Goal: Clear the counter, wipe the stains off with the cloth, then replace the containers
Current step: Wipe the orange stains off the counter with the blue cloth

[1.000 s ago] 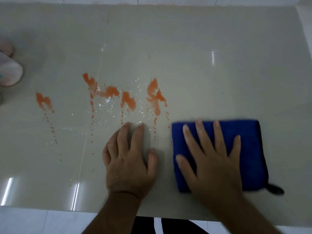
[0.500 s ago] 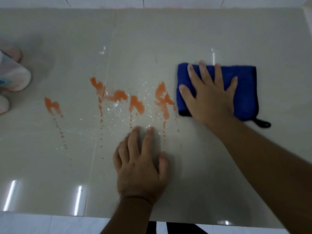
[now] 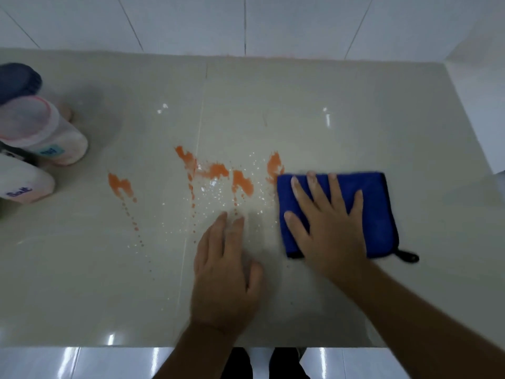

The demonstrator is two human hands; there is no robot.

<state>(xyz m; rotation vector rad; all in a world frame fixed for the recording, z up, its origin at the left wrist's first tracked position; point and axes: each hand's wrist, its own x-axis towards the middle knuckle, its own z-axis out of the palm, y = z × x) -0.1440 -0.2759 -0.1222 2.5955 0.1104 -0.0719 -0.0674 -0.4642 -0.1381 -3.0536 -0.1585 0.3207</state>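
A folded blue cloth [image 3: 375, 203] lies flat on the beige counter [image 3: 355, 119], right of centre. My right hand [image 3: 328, 228] presses down on it with fingers spread. The cloth's left edge touches the rightmost orange stain [image 3: 274, 164]. More orange stains [image 3: 216, 170] and a separate one [image 3: 119, 184] run leftward, with drip trails and water droplets below them. My left hand [image 3: 224, 272] rests flat on the counter just left of the cloth, fingers apart, holding nothing.
Pale pink containers [image 3: 46, 129] with labels, one reading Salt [image 3: 21, 184], and a dark blue lid [image 3: 17, 82] stand at the counter's left edge. A white tiled wall rises at the back and right. The counter's front edge runs near the bottom.
My right hand pushed the cloth away to the far side of the counter, then drew it back toward me and slightly left against the rightmost stain. My left hand stayed planted.
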